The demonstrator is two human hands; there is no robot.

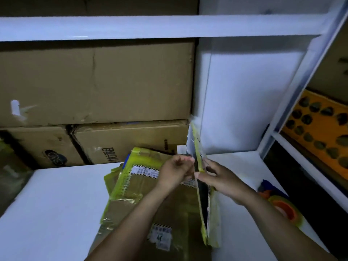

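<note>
A flat cardboard parcel point(143, 208) wrapped in yellow tape, with white shipping labels, lies on the white shelf point(52, 200). A thin flat package point(196, 147) with a yellow edge stands on its edge at the parcel's right side. My left hand point(176, 171) pinches this thin package from the left. My right hand point(219, 179) grips it from the right, thumb on its near face. The lower part of the package reaches down past both hands.
Large brown cartons point(98, 81) are stacked behind the shelf. A roll of tape with an orange core point(284, 208) lies at the right. A white upright panel point(244, 102) stands behind, and an orange box point(318, 132) sits on the shelving at the right.
</note>
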